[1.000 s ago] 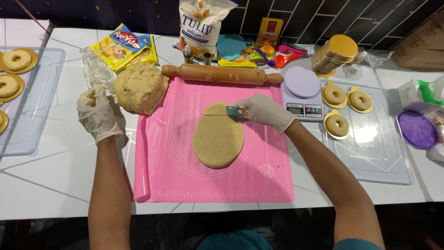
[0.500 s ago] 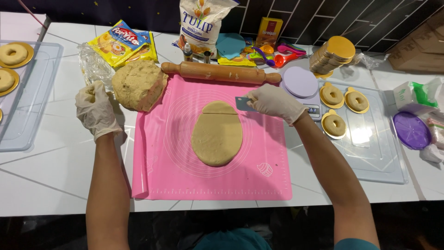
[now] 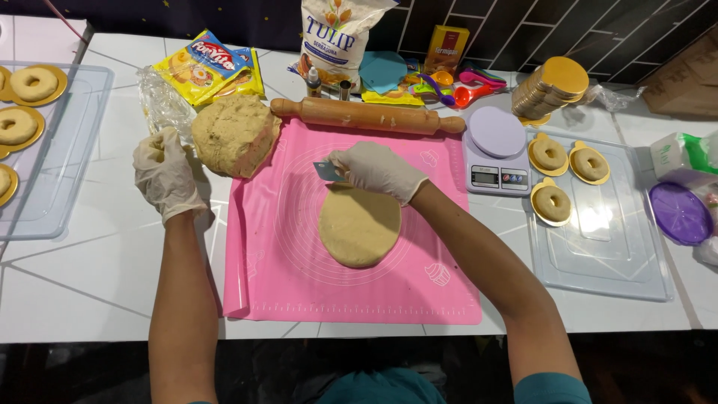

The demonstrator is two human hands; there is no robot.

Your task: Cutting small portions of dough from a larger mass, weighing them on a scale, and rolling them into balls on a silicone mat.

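Head view. My right hand (image 3: 378, 170), gloved, sits just above centre frame, fingers pinched together on a small scraper (image 3: 327, 171), its edge at the top rim of the flat dough (image 3: 360, 225). My left hand (image 3: 164, 173), also gloved, rests at left of the frame on the surface (image 3: 90, 277), loosely curled around a small bit of dough; whether it grips firmly I cannot tell.

Handling, in my judgement: the flat dough is soft, limp and likely to stretch or tear if lifted by one edge; best loosened from beneath with the scraper and supported under its middle. The scraper looks thin, light and stiff; a pinch at its top edge suffices.

Appearance: the flat dough is a pale tan oval, smooth, lying mid-frame on the pink mat (image 3: 269, 284). The dough lump (image 3: 233, 135), rougher and cracked, sits upper left at the mat's corner, just beside my left hand. The rolling pin (image 3: 366, 114) lies across the mat's top edge.
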